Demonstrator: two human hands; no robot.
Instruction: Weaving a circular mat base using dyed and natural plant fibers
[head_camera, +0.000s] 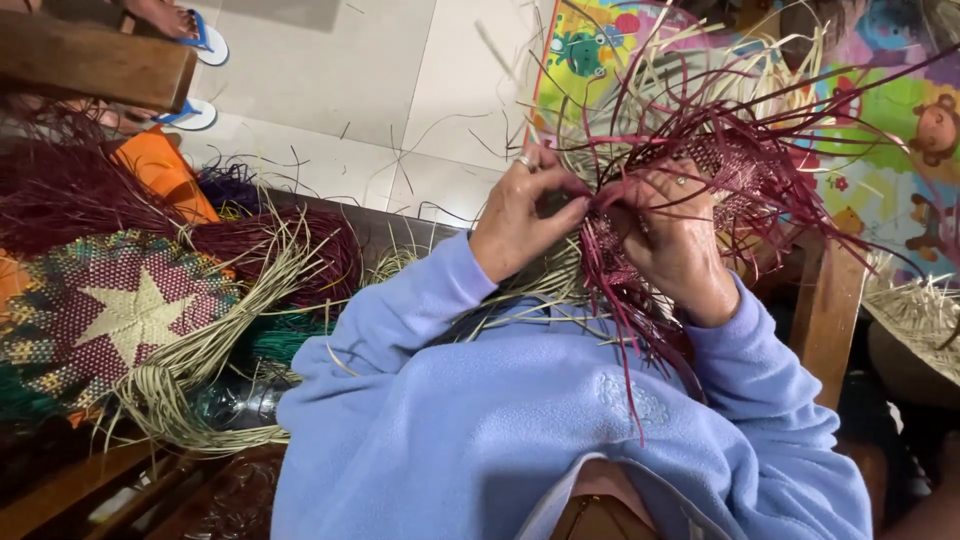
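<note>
While both hands work at chest height, the items in view are listed below.

Left hand (520, 215): fingers pressed together, pinching maroon strands at the near edge of the woven piece; a ring shows on one finger.
Right hand (678, 245): fingers curled and closed over the maroon weave, thumb tucked against it; touching the left hand's fingertips.
Woven piece (735, 165): part-finished maroon and straw-coloured weaving, held up between the hands in front of the chest, loose strands (650, 330) fanning out on all sides and trailing down over the sleeve.
Sleeves (420, 310): light blue fleece, covering both arms to the wrist.
Finished mat (120, 315): round, with a pale star on a maroon field and a multicoloured border; lying well apart to the left, straw ends loose around it.
Fibre bundles (70, 195): maroon, heaped beyond the mat.
Play mat (900, 130): bright cartoon print, on the floor beyond the hands.
Sandalled feet (185, 30): another person's, on the pale tiles at the upper left.
</note>
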